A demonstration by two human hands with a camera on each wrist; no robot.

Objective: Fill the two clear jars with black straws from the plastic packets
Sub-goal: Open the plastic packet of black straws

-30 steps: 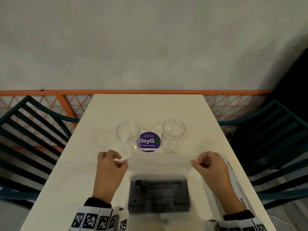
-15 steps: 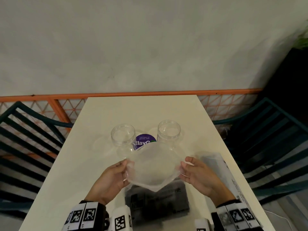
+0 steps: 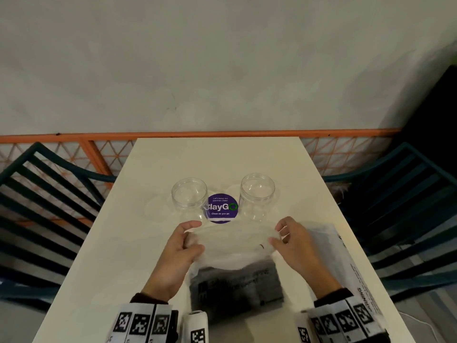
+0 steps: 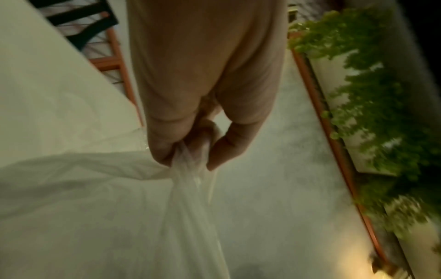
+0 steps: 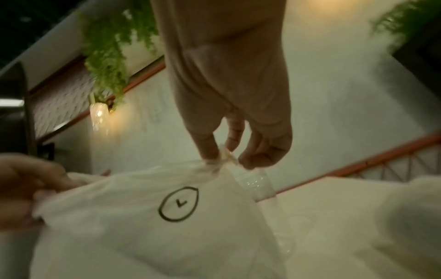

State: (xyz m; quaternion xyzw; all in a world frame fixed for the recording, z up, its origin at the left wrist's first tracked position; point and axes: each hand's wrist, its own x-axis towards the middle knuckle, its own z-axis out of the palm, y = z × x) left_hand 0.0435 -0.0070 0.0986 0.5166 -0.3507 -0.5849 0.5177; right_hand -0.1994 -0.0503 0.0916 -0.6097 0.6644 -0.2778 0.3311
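1. The translucent plastic packet of black straws (image 3: 236, 263) lay flat on the near part of the white tabletop (image 3: 99, 256), its dark load at the end nearest the person and its loose upper film raised toward the jars. That looked like a way to work the mouth open while the straws stayed weighted at the bottom.
2. The left hand (image 3: 181, 246) had its fingers (image 4: 164, 151) and thumb clamped on a bunched corner of the film, seen gathered between them in the left wrist view.
3. The right hand (image 3: 290, 240) pinched the opposite corner, thumb and fingers (image 5: 207, 149) closed on a small twist of plastic. A grip on each side suited pulling the film apart.
4. A printed circle mark (image 5: 178, 203) showed on the stretched film between the hands.
5. Just beyond, two clear round plastic jars, left (image 3: 190, 198) and right (image 3: 257, 194), stood upright, open-mouthed and with no straws in them, close enough to load once the packet opened.
6. A round purple sticker (image 3: 222, 207) sat on the tabletop between them.
7. A second plastic packet with printed warning text (image 3: 346, 263) lay beside the right forearm, probably waiting for its turn.
8. Dark slatted chairs (image 3: 49, 206) flanked the tabletop.
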